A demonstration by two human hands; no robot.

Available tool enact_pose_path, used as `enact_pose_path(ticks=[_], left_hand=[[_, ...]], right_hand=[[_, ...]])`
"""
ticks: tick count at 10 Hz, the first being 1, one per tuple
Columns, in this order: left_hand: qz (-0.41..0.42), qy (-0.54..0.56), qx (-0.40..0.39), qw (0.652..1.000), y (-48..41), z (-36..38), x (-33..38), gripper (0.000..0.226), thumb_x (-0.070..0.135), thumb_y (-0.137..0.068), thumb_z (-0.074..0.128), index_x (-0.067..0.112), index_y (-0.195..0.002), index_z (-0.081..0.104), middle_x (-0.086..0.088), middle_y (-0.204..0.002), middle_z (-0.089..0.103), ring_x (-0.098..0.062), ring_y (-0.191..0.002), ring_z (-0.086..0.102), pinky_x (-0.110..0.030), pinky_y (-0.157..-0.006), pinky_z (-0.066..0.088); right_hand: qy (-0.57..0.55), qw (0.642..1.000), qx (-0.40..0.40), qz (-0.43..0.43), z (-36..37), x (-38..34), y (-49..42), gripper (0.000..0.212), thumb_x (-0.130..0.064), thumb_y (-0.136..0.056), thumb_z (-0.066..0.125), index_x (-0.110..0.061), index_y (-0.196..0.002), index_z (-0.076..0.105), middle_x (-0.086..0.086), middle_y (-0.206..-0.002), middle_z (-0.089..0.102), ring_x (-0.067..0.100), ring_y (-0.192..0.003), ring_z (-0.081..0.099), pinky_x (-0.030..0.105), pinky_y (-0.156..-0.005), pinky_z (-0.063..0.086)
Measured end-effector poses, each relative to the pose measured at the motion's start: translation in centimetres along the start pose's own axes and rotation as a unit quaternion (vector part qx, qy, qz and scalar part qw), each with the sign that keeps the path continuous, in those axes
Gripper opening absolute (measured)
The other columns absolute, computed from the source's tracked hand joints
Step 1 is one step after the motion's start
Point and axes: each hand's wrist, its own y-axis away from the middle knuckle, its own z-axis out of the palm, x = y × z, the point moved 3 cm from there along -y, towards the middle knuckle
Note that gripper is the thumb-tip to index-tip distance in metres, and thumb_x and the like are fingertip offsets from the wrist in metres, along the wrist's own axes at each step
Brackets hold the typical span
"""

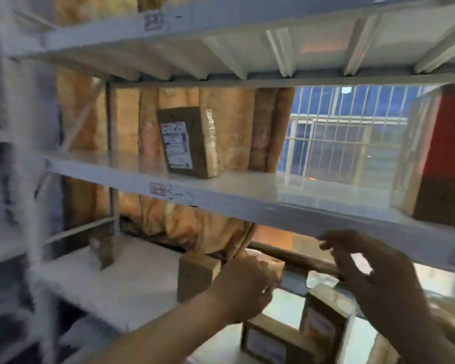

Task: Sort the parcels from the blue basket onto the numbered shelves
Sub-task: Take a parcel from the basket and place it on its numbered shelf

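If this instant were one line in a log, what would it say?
left hand: on small parcel, grip unclear | right hand: open, empty | middle shelf: labelled parcel upright

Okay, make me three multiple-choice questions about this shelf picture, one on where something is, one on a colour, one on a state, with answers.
1. Where does the brown cardboard parcel with the white label stand?
A. On the middle white metal shelf
B. On the floor
C. In the left hand

2. What colour is the upper part of the large box at the right edge?
A. Green
B. Red
C. Black

3. How is the right hand?
A. Clenched in a fist
B. Gripping a parcel
C. Fingers spread, empty

Answers: 1 A, it stands upright on that shelf board. 2 B, red shows above the brown part. 3 C, background shows between its fingers.
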Motion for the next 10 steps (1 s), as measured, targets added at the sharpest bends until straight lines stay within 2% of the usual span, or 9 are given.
enact_pose_path(ticks=[1,2,4,5,6,7,8,9,10], left_hand=[[-0.229,0.106,-0.135,0.958,8.2,-0.7,-9.9,0.029,0.028,-0.094,0.045,0.015,-0.111,0.065,-0.006,-0.113,0.066,-0.025,-0.101,0.061,-0.029,-0.080,0.045],[-0.353,0.128,-0.167,0.911,19.2,-1.6,-20.1,0.027,0.024,-0.094,0.047,0.018,-0.111,0.067,-0.004,-0.113,0.065,-0.024,-0.097,0.061,-0.034,-0.082,0.051],[-0.480,0.166,-0.256,0.823,41.9,-4.1,-32.1,0.022,0.022,-0.095,0.049,0.013,-0.102,0.068,-0.010,-0.111,0.068,-0.019,-0.087,0.062,-0.028,-0.077,0.049],[-0.559,0.156,-0.270,0.769,52.1,-4.9,-34.4,0.024,0.018,-0.094,0.047,0.008,-0.106,0.065,-0.014,-0.106,0.068,-0.017,-0.079,0.059,-0.029,-0.073,0.049],[-0.625,0.152,-0.294,0.707,60.8,-4.8,-35.9,0.028,0.014,-0.094,0.046,0.001,-0.112,0.063,-0.018,-0.114,0.066,-0.023,-0.078,0.059,-0.027,-0.066,0.048],[-0.677,0.165,-0.293,0.655,67.3,-3.8,-37.8,0.018,0.017,-0.092,0.049,0.010,-0.098,0.064,-0.017,-0.117,0.066,-0.024,-0.085,0.063,-0.026,-0.068,0.047],[-0.700,0.175,-0.286,0.631,71.1,-2.3,-39.6,0.023,0.015,-0.093,0.047,0.012,-0.075,0.060,-0.018,-0.118,0.066,-0.024,-0.090,0.064,-0.012,-0.054,0.042],[-0.702,0.202,-0.284,0.621,73.0,-1.0,-42.3,0.026,0.013,-0.097,0.044,0.000,-0.091,0.066,-0.022,-0.119,0.063,-0.025,-0.085,0.066,-0.006,-0.042,0.037],[-0.721,0.189,-0.226,0.627,74.3,0.2,-47.1,0.022,0.014,-0.093,0.048,0.006,-0.098,0.067,-0.017,-0.110,0.067,-0.016,-0.071,0.057,-0.016,-0.056,0.044]], right_hand=[[0.001,0.982,-0.187,-0.031,8.5,-7.0,-0.5,0.022,-0.043,-0.084,0.046,-0.040,-0.097,0.063,-0.014,-0.084,0.071,0.011,-0.079,0.065,0.033,-0.069,0.049],[0.018,0.952,-0.288,-0.097,17.5,-14.4,0.2,0.023,-0.036,-0.091,0.046,-0.037,-0.104,0.066,-0.011,-0.098,0.068,0.018,-0.095,0.063,0.030,-0.069,0.042],[-0.023,0.842,-0.529,-0.106,35.9,-27.3,5.2,0.026,-0.029,-0.094,0.047,-0.021,-0.110,0.065,0.001,-0.116,0.062,0.021,-0.106,0.056,0.033,-0.094,0.044],[-0.002,0.790,-0.609,-0.071,42.5,-33.6,9.2,0.032,-0.029,-0.093,0.050,-0.014,-0.118,0.062,0.005,-0.109,0.060,0.021,-0.100,0.055,0.028,-0.083,0.040],[0.004,0.741,-0.664,-0.098,48.1,-38.1,13.8,0.036,-0.022,-0.095,0.048,-0.007,-0.126,0.057,0.008,-0.119,0.060,0.021,-0.102,0.053,0.027,-0.082,0.034],[0.024,0.706,-0.703,-0.089,52.8,-40.1,15.6,0.022,-0.018,-0.096,0.046,-0.010,-0.111,0.060,-0.003,-0.081,0.049,0.021,-0.100,0.055,0.025,-0.078,0.036],[0.009,0.657,-0.748,-0.094,56.2,-43.6,16.2,0.008,-0.012,-0.095,0.047,-0.013,-0.095,0.054,-0.004,-0.083,0.047,0.017,-0.096,0.054,0.023,-0.081,0.044],[0.012,0.645,-0.757,-0.099,63.4,-45.2,16.8,0.030,-0.015,-0.093,0.049,-0.002,-0.118,0.062,0.012,-0.121,0.061,0.026,-0.114,0.055,0.034,-0.098,0.043],[-0.008,0.623,-0.774,-0.114,70.2,-47.2,17.3,0.023,-0.015,-0.093,0.048,-0.003,-0.102,0.065,0.017,-0.123,0.062,0.035,-0.119,0.054,0.035,-0.090,0.045]])
